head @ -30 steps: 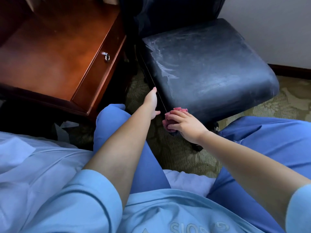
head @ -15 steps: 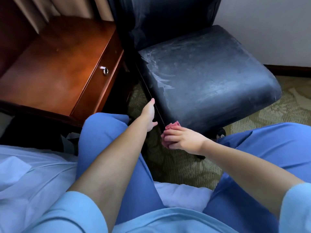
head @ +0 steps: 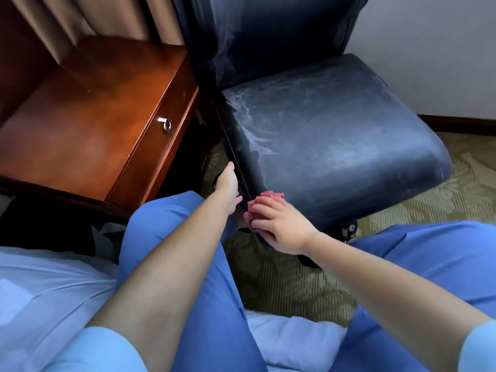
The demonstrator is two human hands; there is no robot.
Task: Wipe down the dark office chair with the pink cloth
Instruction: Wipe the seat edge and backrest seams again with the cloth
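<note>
The dark office chair (head: pixel 335 135) stands ahead of me, its seat streaked with pale wipe marks and its backrest rising behind. My right hand (head: pixel 279 226) presses the bunched pink cloth (head: pixel 264 202) against the seat's near front corner, fingers closed over it. My left hand (head: pixel 228 187) rests flat along the seat's left side edge, fingers hidden under the rim, so I cannot see whether they grip it.
A reddish wooden desk (head: pixel 88 116) with a ring-pull drawer (head: pixel 166 124) stands close to the chair's left side. My blue-trousered knees flank the chair. A caster (head: pixel 350 228) shows under the seat on patterned green carpet (head: pixel 281 285). White bedding lies at lower left.
The view has tilted up, showing more backrest. My right hand with the cloth stays at the seat's front corner, shifted slightly along it; my left hand remains on the seat's side edge.
</note>
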